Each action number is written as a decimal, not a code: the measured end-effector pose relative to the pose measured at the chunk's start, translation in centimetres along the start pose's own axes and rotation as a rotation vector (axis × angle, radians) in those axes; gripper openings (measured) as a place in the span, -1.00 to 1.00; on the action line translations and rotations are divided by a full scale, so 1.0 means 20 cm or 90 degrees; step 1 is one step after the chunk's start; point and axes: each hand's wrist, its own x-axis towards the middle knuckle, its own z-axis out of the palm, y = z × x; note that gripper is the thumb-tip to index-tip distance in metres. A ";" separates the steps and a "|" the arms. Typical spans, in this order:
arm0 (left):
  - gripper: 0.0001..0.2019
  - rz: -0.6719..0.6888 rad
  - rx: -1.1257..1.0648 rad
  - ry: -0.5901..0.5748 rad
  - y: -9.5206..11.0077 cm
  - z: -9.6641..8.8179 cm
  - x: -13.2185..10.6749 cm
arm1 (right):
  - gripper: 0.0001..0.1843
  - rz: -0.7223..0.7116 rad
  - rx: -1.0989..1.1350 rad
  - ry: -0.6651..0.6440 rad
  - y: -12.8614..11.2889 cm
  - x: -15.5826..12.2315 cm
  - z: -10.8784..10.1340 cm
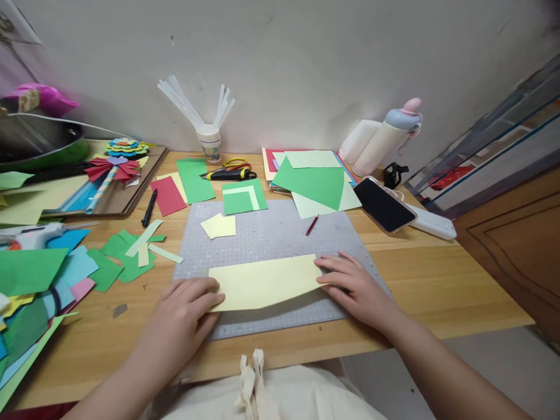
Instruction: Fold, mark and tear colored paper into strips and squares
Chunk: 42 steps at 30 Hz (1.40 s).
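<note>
A long pale yellow sheet of paper (265,283) lies across the grey cutting mat (280,233), its near edge lifted slightly. My left hand (190,303) grips the sheet's left end, fingers on top and thumb low at the edge. At the opposite end, my right hand (350,286) holds the right edge between its fingers and a thumb that is partly hidden. Farther up the mat are a small pale yellow paper piece (219,226) and a short dark red pencil (312,226).
Green paper scraps (126,251) and a glue gun (32,236) lie left. Behind the mat are a utility knife (230,174), a cup of white sticks (209,143) and stacked coloured paper (312,181). A phone (385,204) and a bottle (385,140) are at right.
</note>
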 end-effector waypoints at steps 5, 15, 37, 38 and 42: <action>-0.65 -0.154 -0.099 -0.053 -0.03 0.00 0.04 | -0.78 0.132 0.031 0.058 -0.01 0.06 0.02; -0.77 -0.200 0.008 -0.046 0.00 0.00 0.19 | -0.73 0.197 -0.030 0.105 -0.04 0.18 0.08; -0.61 0.155 0.059 -0.043 0.20 0.06 0.20 | -0.65 0.050 -0.084 0.132 -0.47 0.12 0.09; -0.62 0.152 0.058 -0.044 0.20 0.06 0.20 | -0.62 0.048 -0.080 0.125 -0.50 0.12 0.11; -0.64 0.150 0.054 -0.030 0.20 0.07 0.19 | -0.56 0.056 -0.080 0.102 -0.56 0.13 0.21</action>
